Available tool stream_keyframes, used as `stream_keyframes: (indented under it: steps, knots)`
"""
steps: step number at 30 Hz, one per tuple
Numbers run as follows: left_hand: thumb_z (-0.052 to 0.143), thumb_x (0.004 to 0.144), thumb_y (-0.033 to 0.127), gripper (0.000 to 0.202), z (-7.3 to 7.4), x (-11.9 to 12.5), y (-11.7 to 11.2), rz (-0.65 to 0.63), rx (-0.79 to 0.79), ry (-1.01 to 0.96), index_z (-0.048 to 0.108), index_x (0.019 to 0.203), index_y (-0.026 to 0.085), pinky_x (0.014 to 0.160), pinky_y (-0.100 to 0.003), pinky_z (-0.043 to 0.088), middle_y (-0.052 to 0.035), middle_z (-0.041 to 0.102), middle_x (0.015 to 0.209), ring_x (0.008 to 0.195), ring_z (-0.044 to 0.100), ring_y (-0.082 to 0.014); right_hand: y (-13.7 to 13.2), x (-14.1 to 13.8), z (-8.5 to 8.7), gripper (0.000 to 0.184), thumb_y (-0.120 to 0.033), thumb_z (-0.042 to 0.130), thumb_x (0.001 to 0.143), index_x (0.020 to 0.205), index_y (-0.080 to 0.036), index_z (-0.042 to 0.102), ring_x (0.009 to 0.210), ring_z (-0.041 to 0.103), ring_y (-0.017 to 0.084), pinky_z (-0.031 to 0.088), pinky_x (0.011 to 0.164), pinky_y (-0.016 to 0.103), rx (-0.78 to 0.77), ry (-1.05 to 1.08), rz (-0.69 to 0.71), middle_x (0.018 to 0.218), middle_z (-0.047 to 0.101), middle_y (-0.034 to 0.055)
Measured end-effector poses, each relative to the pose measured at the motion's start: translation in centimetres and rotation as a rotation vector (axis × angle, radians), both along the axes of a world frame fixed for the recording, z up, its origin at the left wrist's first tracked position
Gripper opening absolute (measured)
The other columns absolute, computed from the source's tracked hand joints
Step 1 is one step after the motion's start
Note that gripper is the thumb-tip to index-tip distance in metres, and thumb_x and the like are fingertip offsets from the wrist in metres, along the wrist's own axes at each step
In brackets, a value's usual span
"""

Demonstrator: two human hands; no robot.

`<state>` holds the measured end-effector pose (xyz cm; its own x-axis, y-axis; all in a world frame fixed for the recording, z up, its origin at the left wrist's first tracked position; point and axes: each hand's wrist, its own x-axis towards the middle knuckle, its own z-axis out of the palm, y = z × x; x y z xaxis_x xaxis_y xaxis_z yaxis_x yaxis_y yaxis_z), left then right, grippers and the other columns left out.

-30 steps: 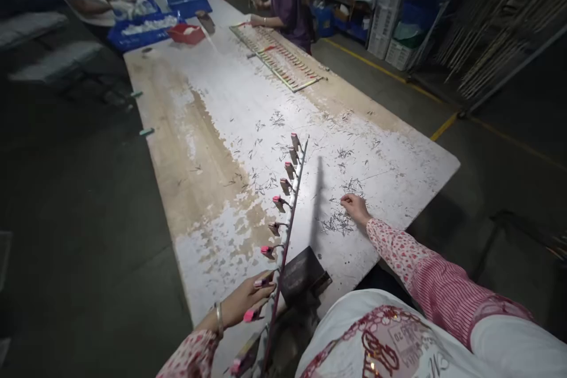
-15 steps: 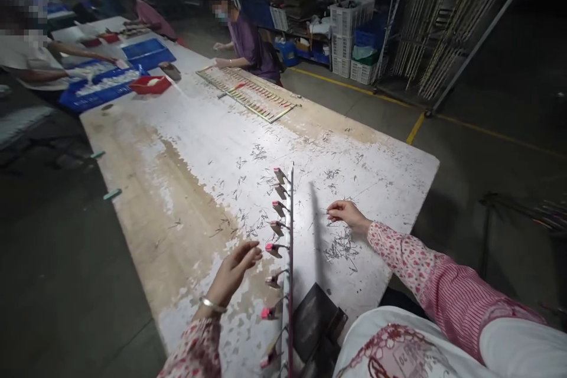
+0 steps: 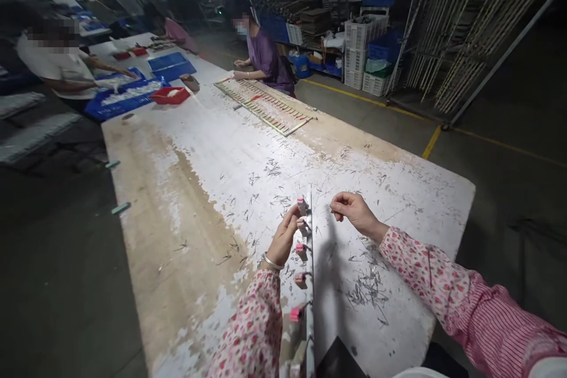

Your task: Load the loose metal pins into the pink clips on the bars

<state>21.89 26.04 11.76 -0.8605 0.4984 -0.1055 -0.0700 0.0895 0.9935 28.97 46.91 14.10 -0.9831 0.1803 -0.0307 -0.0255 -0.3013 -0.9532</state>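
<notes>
A long thin rail (image 3: 309,283) stands on edge on the worn white table (image 3: 212,147), with several pink clips (image 3: 302,205) along its left side. My left hand (image 3: 284,235) reaches the far end of the rail, fingertips pinching the topmost clip. My right hand (image 3: 353,212) hovers just right of the rail's tip, thumb and fingers pinched together, seemingly on a thin wire too small to make out. Loose thin metal wires (image 3: 367,289) lie scattered on the table beneath my right arm.
A second long rack of clips (image 3: 266,107) lies farther up the table by a seated person in purple (image 3: 264,59). Blue trays (image 3: 119,97) and a red tray (image 3: 170,95) sit at the far left near another person. White crates (image 3: 363,50) and metal racks (image 3: 460,29) stand at the right.
My left hand moved up the rail from the middle clips to the topmost one. My right hand lifted off the wire pile and came toward the rail's tip. The view shifted forward.
</notes>
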Motion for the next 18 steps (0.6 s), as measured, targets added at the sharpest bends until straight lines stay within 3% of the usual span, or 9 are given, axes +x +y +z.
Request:
stream_keyframes:
  steps: [4, 9, 11, 14, 18]
  knots:
    - [0.058, 0.082, 0.050, 0.062, -1.0, -1.1, 0.5, -0.123, -0.050, 0.086, 0.049, 0.134, 0.017, 0.101, -0.040, 0.041, -0.0143, 0.053, 0.134, 0.123, 0.049, -0.0286, 0.4, -2.1, 1.2, 0.031, -0.044, 0.073, 0.070, 0.072, -0.016, 0.062, 0.047, 0.052, 0.009, 0.042, 0.047, 0.022, 0.125, 0.017, -0.006, 0.055, 0.056, -0.0032]
    - [0.054, 0.085, 0.039, 0.048, -2.4, -1.9, 2.7, -0.240, -0.087, 0.183, 0.056, 0.129, 0.019, 0.098, -0.038, 0.042, -0.0107, 0.058, 0.128, 0.118, 0.051, -0.0264, 1.1, -3.8, 2.9, 0.027, -0.040, 0.067, 0.077, 0.064, -0.017, 0.060, 0.059, 0.054, 0.011, 0.043, 0.057, 0.023, 0.688, 0.174, -0.052, 0.063, 0.060, -0.0004]
    - [0.053, 0.086, 0.037, 0.041, -2.9, -1.8, 3.5, -0.268, -0.106, 0.223, 0.062, 0.122, 0.019, 0.097, -0.038, 0.041, -0.0097, 0.064, 0.120, 0.112, 0.055, -0.0259, 1.3, -4.0, 3.4, 0.027, -0.039, 0.064, 0.081, 0.065, -0.017, 0.060, 0.060, 0.055, 0.011, 0.042, 0.060, 0.023, 0.804, 0.193, -0.021, 0.064, 0.062, -0.0003]
    - [0.054, 0.085, 0.035, 0.032, -3.4, -1.4, 4.4, -0.230, -0.146, 0.326, 0.069, 0.109, 0.020, 0.091, -0.038, 0.043, -0.0080, 0.068, 0.108, 0.103, 0.058, -0.0254, 1.5, -4.0, 3.9, 0.026, -0.040, 0.061, 0.084, 0.069, -0.018, 0.059, 0.055, 0.055, 0.011, 0.041, 0.058, 0.022, 0.835, 0.169, 0.041, 0.062, 0.062, -0.0017]
    - [0.057, 0.081, 0.035, 0.029, -3.4, -1.1, 4.7, -0.131, -0.166, 0.387, 0.072, 0.101, 0.019, 0.086, -0.036, 0.044, -0.0078, 0.071, 0.096, 0.094, 0.060, -0.0252, 1.7, -3.9, 4.2, 0.024, -0.036, 0.060, 0.086, 0.070, -0.018, 0.059, 0.057, 0.053, 0.010, 0.038, 0.059, 0.022, 0.970, 0.220, 0.025, 0.062, 0.060, -0.0022]
